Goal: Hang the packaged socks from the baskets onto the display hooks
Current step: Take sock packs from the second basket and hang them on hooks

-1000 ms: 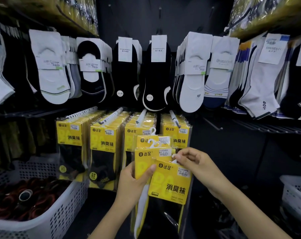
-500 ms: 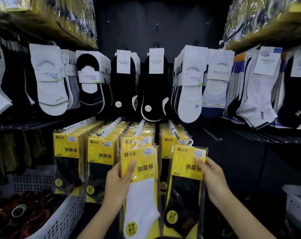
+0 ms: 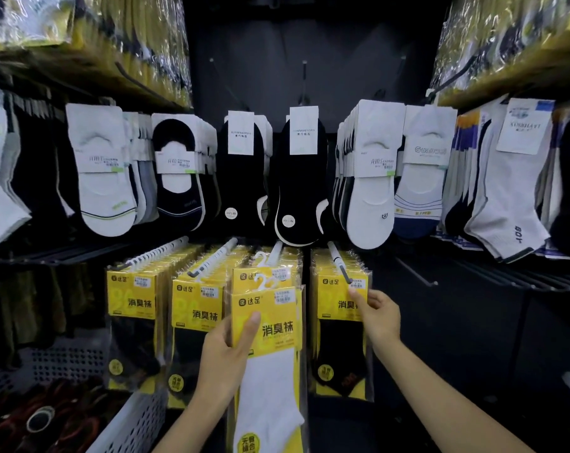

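The left hand (image 3: 224, 349) grips a white-sock pack (image 3: 270, 325) from its left edge. The thumb lies flat across the yellow card front and the fingers are curled round behind, out of sight. The pack stands upright in that grip, with its card above the thumb and the white sock hanging below the hand. At least one more yellow pack (image 3: 260, 275) sits directly behind it (its white plastic hanger shows just above the front card). These held packs are in front of the third hook (image 3: 276, 252), whose tip they hide. The right hand (image 3: 380, 313) is at the upper right corner of the black-sock pack (image 3: 337, 325), which is the front one of the row on the fourth hook (image 3: 336, 260). Its index finger reaches up to the card just below the hook's tip, and the other fingers are bent at the pack's right edge. Whether they pinch the card or only touch it cannot be told. Two more full rows of yellow packs (image 3: 131, 299) hang to the left. A perforated basket (image 3: 133, 420) stands at lower left.
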Action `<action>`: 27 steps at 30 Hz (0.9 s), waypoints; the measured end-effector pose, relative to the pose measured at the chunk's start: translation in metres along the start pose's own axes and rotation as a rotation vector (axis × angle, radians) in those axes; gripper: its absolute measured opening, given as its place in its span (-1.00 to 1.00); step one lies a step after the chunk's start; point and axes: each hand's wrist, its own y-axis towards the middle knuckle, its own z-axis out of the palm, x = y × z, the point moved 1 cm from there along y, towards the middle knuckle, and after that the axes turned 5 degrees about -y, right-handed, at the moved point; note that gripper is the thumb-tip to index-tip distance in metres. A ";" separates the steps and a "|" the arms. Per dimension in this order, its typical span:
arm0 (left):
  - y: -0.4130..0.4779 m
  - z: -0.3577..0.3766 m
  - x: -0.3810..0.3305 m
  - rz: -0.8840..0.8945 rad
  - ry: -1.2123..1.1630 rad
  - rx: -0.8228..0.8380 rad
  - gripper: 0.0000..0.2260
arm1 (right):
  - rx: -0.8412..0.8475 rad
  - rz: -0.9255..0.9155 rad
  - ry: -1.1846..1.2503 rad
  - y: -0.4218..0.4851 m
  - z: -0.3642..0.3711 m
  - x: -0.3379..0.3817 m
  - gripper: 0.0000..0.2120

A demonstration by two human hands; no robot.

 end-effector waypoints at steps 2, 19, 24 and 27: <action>0.000 0.002 -0.002 -0.025 -0.038 0.033 -0.86 | -0.090 0.024 -0.065 0.003 0.003 -0.004 -0.77; -0.024 0.042 -0.001 -0.183 -0.204 0.035 -0.61 | 0.284 -0.070 0.184 -0.114 -0.006 0.033 -0.73; -0.025 0.045 -0.004 -0.199 -0.258 0.038 -0.62 | 0.345 0.013 0.230 -0.114 -0.014 0.034 -0.82; -0.024 0.043 -0.006 -0.208 -0.290 0.072 -0.68 | 0.399 0.085 0.249 -0.112 -0.017 0.032 -0.82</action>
